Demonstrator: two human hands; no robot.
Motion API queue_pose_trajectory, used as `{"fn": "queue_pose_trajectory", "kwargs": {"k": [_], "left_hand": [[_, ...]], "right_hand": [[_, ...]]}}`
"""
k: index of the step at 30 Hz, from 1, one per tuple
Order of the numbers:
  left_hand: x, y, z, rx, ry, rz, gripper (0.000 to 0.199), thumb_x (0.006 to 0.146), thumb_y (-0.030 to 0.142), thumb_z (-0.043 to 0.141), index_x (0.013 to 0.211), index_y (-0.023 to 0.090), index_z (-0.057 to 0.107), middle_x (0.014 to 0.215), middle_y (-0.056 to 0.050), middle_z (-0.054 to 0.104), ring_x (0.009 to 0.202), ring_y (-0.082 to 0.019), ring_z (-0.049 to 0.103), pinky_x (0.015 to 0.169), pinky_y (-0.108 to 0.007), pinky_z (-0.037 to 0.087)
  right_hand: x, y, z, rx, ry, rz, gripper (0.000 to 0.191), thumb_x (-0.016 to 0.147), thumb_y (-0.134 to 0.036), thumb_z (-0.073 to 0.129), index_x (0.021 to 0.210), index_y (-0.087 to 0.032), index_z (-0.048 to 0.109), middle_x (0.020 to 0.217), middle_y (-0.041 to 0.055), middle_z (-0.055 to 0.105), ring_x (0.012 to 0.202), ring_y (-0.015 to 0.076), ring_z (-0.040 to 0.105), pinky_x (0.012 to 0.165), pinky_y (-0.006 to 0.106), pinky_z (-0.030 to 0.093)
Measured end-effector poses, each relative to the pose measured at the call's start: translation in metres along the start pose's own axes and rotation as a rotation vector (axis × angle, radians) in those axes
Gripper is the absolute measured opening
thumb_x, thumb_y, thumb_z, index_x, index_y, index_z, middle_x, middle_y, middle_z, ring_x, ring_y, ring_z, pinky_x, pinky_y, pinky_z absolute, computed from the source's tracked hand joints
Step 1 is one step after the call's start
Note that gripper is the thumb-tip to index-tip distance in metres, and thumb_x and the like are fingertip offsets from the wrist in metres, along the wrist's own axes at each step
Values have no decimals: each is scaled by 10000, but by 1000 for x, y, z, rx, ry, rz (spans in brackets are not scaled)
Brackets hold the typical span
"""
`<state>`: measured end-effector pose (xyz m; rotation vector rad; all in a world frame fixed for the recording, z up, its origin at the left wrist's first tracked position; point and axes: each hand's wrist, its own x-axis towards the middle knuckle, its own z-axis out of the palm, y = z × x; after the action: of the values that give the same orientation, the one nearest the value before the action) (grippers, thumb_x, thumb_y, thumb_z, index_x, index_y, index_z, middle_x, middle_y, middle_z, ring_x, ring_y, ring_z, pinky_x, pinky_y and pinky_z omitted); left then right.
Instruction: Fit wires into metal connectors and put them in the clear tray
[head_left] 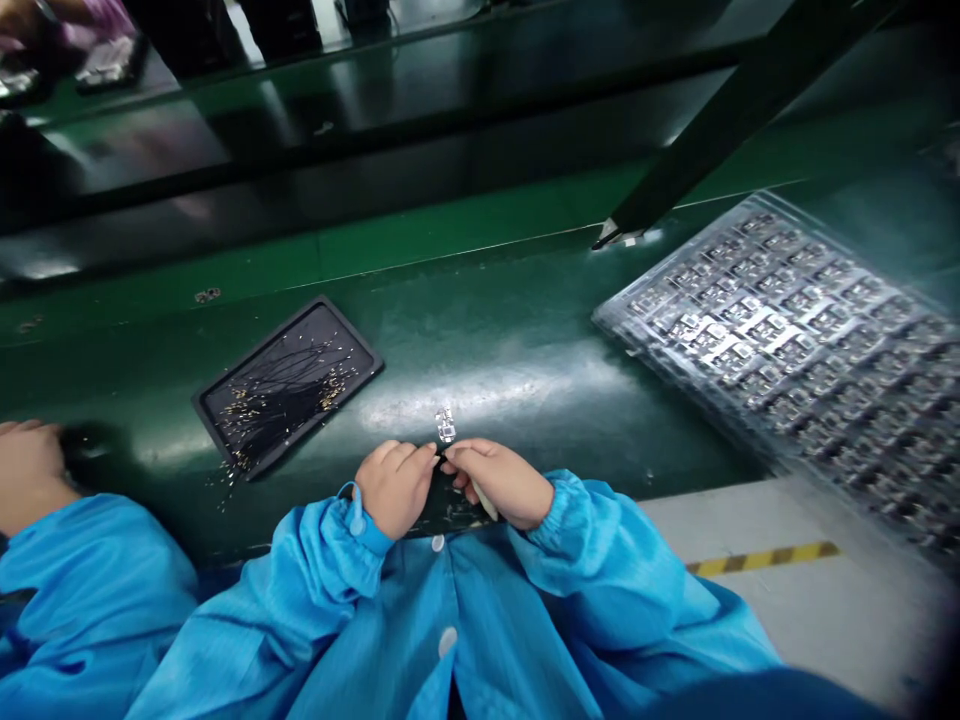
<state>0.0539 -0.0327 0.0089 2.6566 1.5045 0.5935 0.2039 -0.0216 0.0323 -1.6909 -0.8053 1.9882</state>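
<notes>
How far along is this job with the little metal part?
Hard to say exactly. Done: gold pins already lie in the black tray, some scattered beside it. In hand: the left hand and right hand hold up a small metal part. Left: the clear blister tray still shows rows of filled pockets.

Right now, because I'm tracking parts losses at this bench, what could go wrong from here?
The small silvery metal part stands up between the bare left hand and right hand, so it could slip onto the green mat. Gold pins already lie outside the black rectangular tray and could get lost. The clear plastic blister tray overhangs the mat's edge and might tip.
</notes>
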Motion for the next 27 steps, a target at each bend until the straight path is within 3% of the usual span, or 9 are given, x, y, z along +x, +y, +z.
{"fn": "queue_pose_trajectory", "kwargs": {"k": [3, 7, 10, 15, 20, 27], "left_hand": [[8, -1, 7, 29, 39, -18, 144, 794, 202, 446, 842, 188, 582, 703, -12, 610, 676, -131, 518, 663, -255, 420], [18, -3, 20, 71, 11, -90, 158, 803, 202, 423, 773, 195, 578, 734, -19, 613, 752, -156, 516, 688, -285, 392], [22, -4, 26, 91, -52, -117, 170, 811, 220, 413, 759, 203, 574, 747, -21, 612, 780, -167, 507, 702, -303, 374], [23, -4, 27, 80, -111, -120, 173, 816, 230, 407, 791, 198, 575, 758, -28, 611, 776, -168, 500, 710, -310, 361], [23, -4, 26, 83, -137, -118, 179, 817, 220, 399, 807, 196, 577, 755, -34, 605, 774, -171, 503, 698, -314, 353], [25, -2, 26, 106, -125, -97, 162, 811, 210, 413, 799, 184, 572, 731, -32, 601, 763, -176, 504, 687, -312, 355]], "right_hand": [[9, 2, -3, 80, 73, -47, 159, 690, -304, 506, 668, -164, 578, 599, -27, 566, 378, 48, 420, 367, 180, 342], [26, 3, -10, 215, 336, -205, 320, 696, -418, 515, 906, -179, 554, 628, -26, 576, 417, 71, 465, 409, 199, 378], [34, 1, -12, 136, 498, -365, 398, 733, -473, 463, 997, -180, 517, 680, -4, 607, 518, 102, 537, 519, 238, 442], [41, 9, -8, -96, 724, -748, 264, 823, -376, 347, 951, -192, 486, 785, 25, 645, 673, 119, 588, 762, 325, 446], [52, 24, -5, -162, 735, -918, 201, 834, -322, 344, 981, -208, 420, 811, 26, 651, 714, 131, 610, 735, 332, 467], [53, 25, -5, -231, 714, -978, 184, 829, -293, 358, 984, -213, 417, 830, 34, 655, 765, 148, 617, 737, 336, 472]]}}
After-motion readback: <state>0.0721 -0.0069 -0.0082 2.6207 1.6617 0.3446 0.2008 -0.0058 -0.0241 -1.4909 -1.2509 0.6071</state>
